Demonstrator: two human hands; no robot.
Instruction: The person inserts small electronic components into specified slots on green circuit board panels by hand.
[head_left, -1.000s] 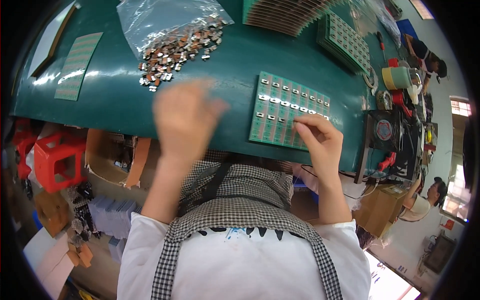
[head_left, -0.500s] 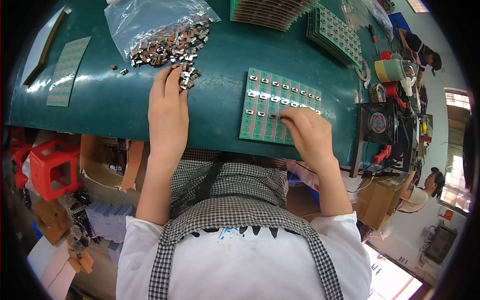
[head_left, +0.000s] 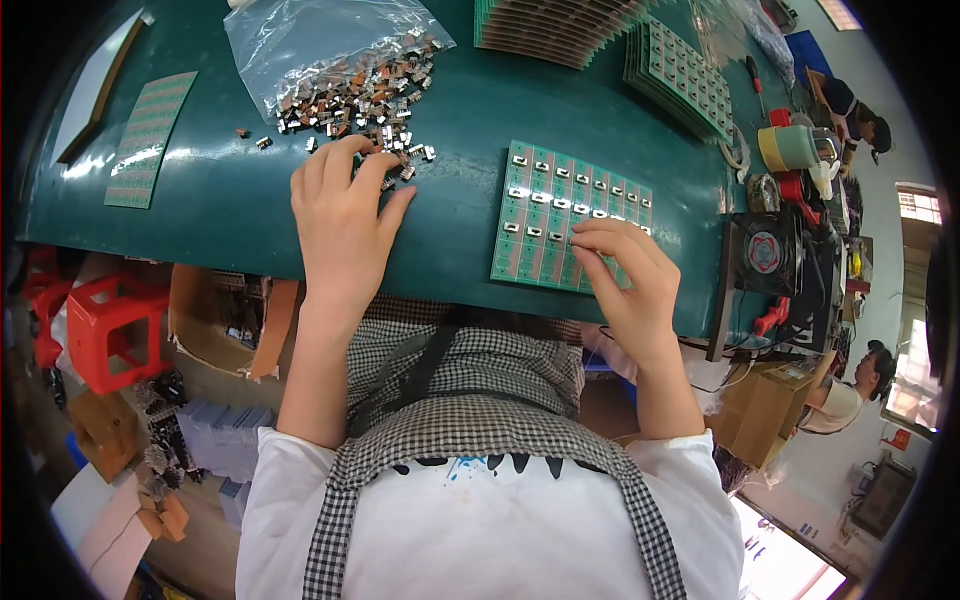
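My left hand is at the near edge of a heap of small metal-cased slide switches, fingers bent and thumb held apart. A few loose switches lie by its fingertips; nothing shows gripped in it. My right hand hovers over a green circuit board panel, its thumb and forefinger apart beside the third row. Two upper rows of the panel carry switches, as does the left part of the third row, including one switch near the fingertips. The hand covers the panel's lower right.
A clear plastic bag lies behind the heap. Stacked panels stand at the far right, with more boards beside them. Another panel lies at left. A black fan stands at right; red stools are below the table.
My right thumb and forefinger have parted from a pinch over the panel. My left thumb has spread away from the fingers at the heap. The whole view has shifted slightly.
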